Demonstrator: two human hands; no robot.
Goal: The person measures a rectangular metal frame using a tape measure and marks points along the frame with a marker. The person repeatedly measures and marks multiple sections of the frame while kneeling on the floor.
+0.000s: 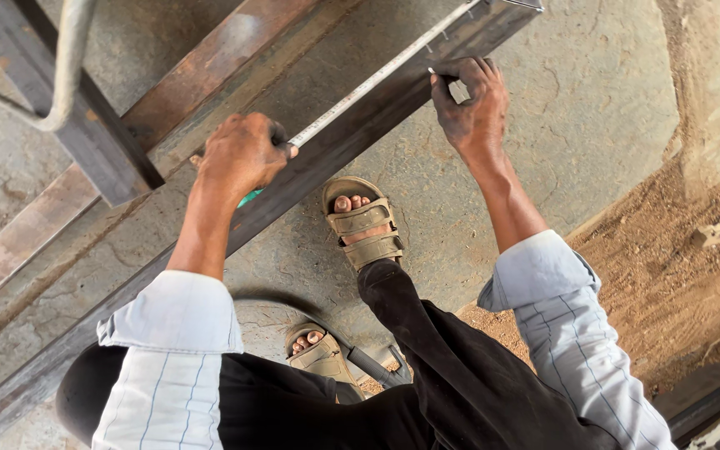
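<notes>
A long dark steel bar point(352, 137) runs diagonally across the concrete floor. A white measuring tape blade point(377, 79) lies stretched along its top face. My left hand point(239, 154) presses a tape measure case, green at its lower edge point(251, 197), onto the bar. Farther up the bar, my right hand point(468, 104) holds a small white marking stick point(458, 89) against the steel beside the tape.
A second rusty steel bar point(202, 71) lies parallel behind the first, crossed by a dark beam point(85, 125) and a grey cable point(68, 67). My sandalled feet point(364, 225) stand on the concrete. Loose brown dirt point(668, 275) lies to the right.
</notes>
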